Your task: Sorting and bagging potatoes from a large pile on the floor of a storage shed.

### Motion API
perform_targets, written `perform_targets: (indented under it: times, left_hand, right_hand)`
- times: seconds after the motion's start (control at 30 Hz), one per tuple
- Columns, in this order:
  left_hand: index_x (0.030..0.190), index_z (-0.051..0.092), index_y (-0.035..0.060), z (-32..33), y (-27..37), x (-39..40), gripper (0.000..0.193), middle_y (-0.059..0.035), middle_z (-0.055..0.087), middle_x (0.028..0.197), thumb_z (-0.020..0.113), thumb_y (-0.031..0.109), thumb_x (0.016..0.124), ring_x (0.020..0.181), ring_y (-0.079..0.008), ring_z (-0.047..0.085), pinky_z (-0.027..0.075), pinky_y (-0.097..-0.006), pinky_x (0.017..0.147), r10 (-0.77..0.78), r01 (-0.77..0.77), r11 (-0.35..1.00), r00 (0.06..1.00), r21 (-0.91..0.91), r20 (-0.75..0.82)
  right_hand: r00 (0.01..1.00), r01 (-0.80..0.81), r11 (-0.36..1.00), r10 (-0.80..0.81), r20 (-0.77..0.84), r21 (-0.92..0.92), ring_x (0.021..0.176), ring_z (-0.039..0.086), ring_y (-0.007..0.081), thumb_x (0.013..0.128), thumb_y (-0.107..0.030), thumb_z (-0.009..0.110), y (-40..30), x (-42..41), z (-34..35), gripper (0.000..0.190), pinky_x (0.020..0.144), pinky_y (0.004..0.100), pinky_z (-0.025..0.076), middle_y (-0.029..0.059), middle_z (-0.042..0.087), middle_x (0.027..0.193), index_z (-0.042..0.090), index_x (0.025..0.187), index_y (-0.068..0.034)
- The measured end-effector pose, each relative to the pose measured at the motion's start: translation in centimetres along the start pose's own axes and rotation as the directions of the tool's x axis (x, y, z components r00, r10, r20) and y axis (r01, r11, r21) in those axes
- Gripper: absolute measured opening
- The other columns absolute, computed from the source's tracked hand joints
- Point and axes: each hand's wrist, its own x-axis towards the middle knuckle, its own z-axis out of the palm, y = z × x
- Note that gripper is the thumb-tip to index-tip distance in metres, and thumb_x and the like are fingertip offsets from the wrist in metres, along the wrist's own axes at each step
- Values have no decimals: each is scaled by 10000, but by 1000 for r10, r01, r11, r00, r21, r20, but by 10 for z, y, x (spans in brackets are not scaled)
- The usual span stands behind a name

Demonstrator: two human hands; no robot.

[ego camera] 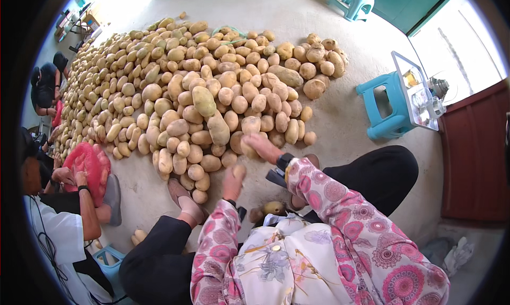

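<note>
A large heap of potatoes (191, 93) spreads over the concrete floor before me. At its near edge my right hand (263, 146) grips a potato (249, 150), close against the other potatoes. Lower and to the left, my left hand (232, 184) is closed around a smaller potato (239, 170), which the fingers partly cover. This hand is slightly blurred and held in front of the heap, between my feet. Another potato (274, 207) lies close to my body, with a darker lump (256, 215) beside it.
At left, a co-worker in a white shirt (59, 229) handles a red mesh bag (88, 173) of potatoes. Other people work farther back. At right, a blue plastic stool (384, 105) bears a tray (416, 89) with glassware. Another blue stool (352, 2) stands behind the heap.
</note>
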Motion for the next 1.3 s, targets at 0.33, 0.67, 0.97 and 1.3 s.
perform_targets:
  times: [0.33,0.67,0.97,1.3]
  left_hand:
    - [1172,486,-23,-117,36,14,363,-185,534,1153,503,157,858,977,-277,542,464,-344,791,216,-290,957,715,-1,-665]
    - [1260,380,50,-69,-18,-33,621,-203,519,1137,656,159,715,1061,-370,507,441,-454,852,-139,477,663,835,576,-532]
    - [1346,243,-10,-66,-41,-43,841,-192,582,1054,671,356,721,984,-329,573,431,-486,830,-134,372,401,928,837,-348]
    - [1242,367,62,-83,27,7,585,-211,569,1077,571,443,848,920,-330,602,496,-390,790,-393,-119,708,753,-696,-528]
  right_hand:
    - [992,113,851,-64,111,-513,810,592,365,678,-344,691,-41,-17,30,458,710,461,476,177,617,901,592,1010,-44]
    - [759,205,416,505,412,-886,925,646,318,811,-282,549,93,-133,72,311,776,442,512,155,668,991,681,975,-52]
    - [833,-337,931,366,414,-143,626,592,141,703,-425,676,6,-44,32,412,556,287,519,34,621,799,607,952,-104]
    - [960,239,855,-137,-245,461,957,574,161,845,-211,628,-71,19,-6,588,795,279,487,148,575,1087,361,1304,40]
